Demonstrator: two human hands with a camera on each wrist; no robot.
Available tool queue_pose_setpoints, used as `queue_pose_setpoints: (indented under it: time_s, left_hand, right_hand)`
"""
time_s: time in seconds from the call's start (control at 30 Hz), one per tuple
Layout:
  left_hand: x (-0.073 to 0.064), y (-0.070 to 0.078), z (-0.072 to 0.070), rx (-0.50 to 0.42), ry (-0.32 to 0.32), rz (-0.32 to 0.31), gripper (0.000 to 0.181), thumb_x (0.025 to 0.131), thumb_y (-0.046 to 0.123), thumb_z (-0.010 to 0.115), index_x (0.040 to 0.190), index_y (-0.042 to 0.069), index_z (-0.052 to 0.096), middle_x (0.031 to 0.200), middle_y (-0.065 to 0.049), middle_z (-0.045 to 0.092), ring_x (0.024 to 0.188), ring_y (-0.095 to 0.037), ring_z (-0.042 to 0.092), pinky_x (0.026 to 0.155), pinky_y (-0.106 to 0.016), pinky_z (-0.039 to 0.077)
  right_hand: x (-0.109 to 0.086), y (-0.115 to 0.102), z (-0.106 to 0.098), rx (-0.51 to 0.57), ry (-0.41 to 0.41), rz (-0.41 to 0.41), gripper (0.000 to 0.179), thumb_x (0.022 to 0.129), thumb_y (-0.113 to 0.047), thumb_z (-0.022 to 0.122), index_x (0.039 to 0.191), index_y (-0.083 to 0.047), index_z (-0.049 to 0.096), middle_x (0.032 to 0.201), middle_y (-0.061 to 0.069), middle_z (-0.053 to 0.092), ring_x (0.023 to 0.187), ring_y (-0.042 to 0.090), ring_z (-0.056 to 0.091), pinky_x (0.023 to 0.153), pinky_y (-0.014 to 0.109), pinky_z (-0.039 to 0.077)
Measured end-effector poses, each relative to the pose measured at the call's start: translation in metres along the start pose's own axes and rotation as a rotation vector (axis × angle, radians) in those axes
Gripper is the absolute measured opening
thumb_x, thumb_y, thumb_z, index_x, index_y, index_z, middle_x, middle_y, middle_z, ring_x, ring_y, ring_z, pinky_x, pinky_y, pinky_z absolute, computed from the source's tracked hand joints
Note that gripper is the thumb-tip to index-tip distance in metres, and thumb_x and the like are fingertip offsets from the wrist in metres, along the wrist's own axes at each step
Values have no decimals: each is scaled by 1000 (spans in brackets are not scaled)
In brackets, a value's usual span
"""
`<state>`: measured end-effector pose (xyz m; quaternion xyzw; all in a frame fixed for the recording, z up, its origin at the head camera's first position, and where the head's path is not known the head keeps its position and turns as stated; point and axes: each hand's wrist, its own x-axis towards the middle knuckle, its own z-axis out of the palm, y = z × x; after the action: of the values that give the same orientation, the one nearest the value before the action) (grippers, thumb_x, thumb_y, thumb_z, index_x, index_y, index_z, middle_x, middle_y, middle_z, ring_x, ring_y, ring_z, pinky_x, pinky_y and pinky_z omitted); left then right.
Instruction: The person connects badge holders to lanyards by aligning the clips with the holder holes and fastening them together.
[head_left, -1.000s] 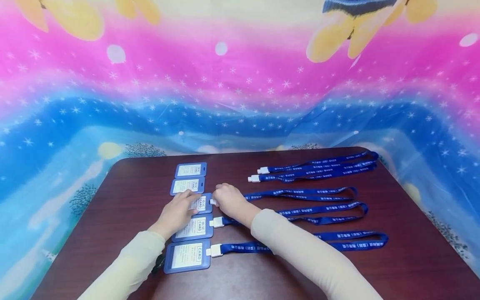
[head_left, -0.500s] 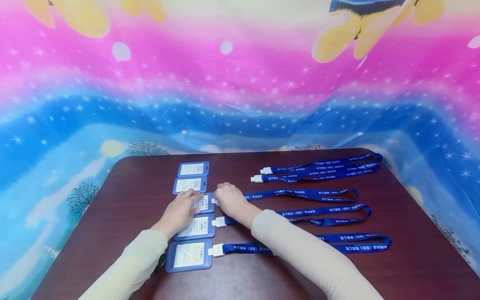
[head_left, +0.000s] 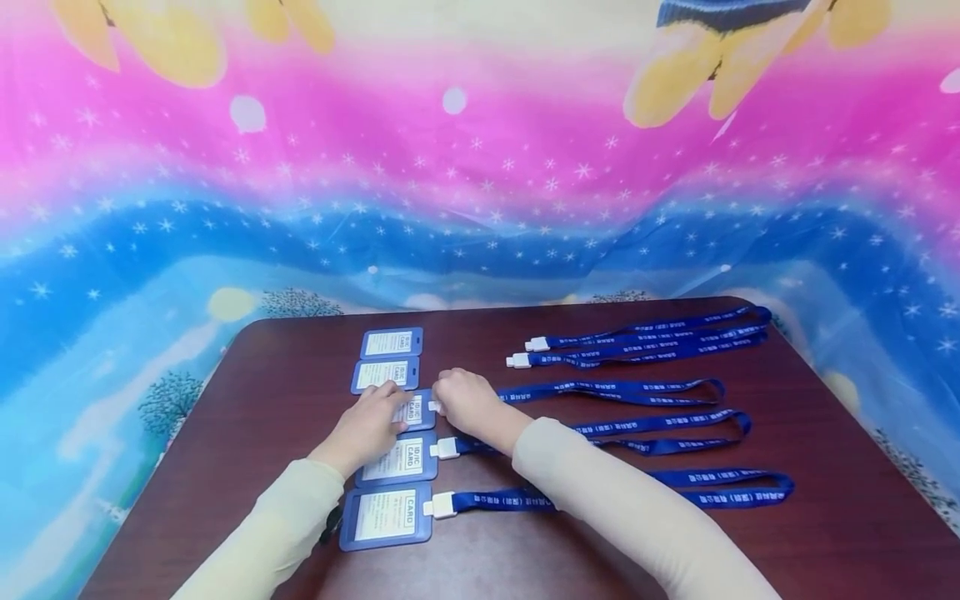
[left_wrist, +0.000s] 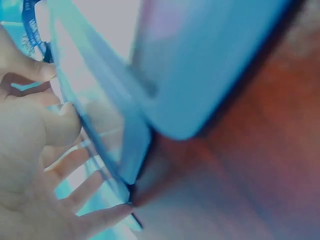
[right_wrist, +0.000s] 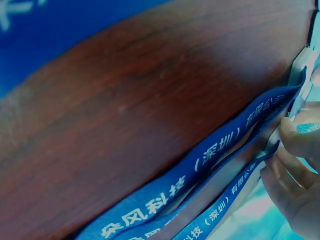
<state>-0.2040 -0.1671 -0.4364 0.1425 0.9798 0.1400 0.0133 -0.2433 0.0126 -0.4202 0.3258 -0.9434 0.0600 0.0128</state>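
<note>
My left hand [head_left: 366, 427] holds the middle blue badge holder [head_left: 419, 408], thumb on its near edge and fingers reaching over its far side. At that holder's right end, my right hand [head_left: 471, 403] pinches the white plastic clip [right_wrist: 273, 137] of a blue lanyard [head_left: 615, 388]. The clip's tip meets the holder's slotted edge; the join is mostly hidden by the fingers. In the left wrist view, both hands come together at the holder's edge. Nearer me, two badge holders [head_left: 386, 514] lie with white clips [head_left: 444, 505] at their slots and lanyards stretched out rightward.
Two more badge holders [head_left: 392, 342] lie at the far left of the brown table [head_left: 247, 433]. Across from them, at the far right, are two lanyards [head_left: 660, 340] with their clips apart from any holder. A colourful printed cloth [head_left: 480, 208] hangs behind the table.
The whole head view has shifted slightly. Both hands keep nearly the same position and hold on the badge holder and the clip.
</note>
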Motion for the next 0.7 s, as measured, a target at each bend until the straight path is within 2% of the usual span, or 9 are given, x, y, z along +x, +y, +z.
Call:
queue_pose_setpoints:
  time_s: [0.17, 0.27, 0.4, 0.53, 0.7]
  left_hand:
    - [0, 1, -5, 45, -30, 6, 48, 91, 19, 73, 136, 8, 59, 133, -10, 55, 115, -28, 52, 97, -48, 50]
    - [-1, -1, -6, 51, -23, 3, 47, 91, 21, 73, 135, 10, 60, 132, -8, 56, 115, -26, 54, 95, -49, 51]
    - [0, -5, -4, 29, 52, 11, 38, 93, 19, 70, 130, 12, 64, 127, -6, 61, 115, -25, 57, 94, -48, 51]
    - [3, -8, -1, 6, 138, 22, 31, 94, 17, 69, 124, 13, 68, 122, -5, 64, 113, -25, 60, 95, -47, 51]
    - [5, -8, -2, -8, 153, 27, 29, 94, 16, 69, 123, 12, 68, 120, -5, 65, 114, -25, 61, 97, -47, 50]
  right_hand:
    - [-1, 3, -5, 22, -29, 1, 17, 92, -12, 72, 108, -12, 77, 101, 1, 70, 92, 14, 64, 85, 29, 55]
    - [-4, 8, -9, 61, -34, 9, 22, 91, -8, 71, 112, -12, 76, 107, 3, 70, 99, 16, 65, 89, 31, 54]
    - [-8, 15, -12, 98, -39, 23, 26, 91, -6, 70, 117, -12, 74, 112, 2, 69, 107, 17, 64, 93, 32, 53]
    - [-11, 26, -14, 126, -26, 42, 25, 93, -9, 70, 118, -13, 73, 111, 2, 69, 108, 18, 63, 94, 33, 52]
    - [-17, 45, -14, 157, 33, 55, 22, 93, -10, 69, 115, -13, 74, 108, 2, 70, 106, 18, 64, 93, 34, 53]
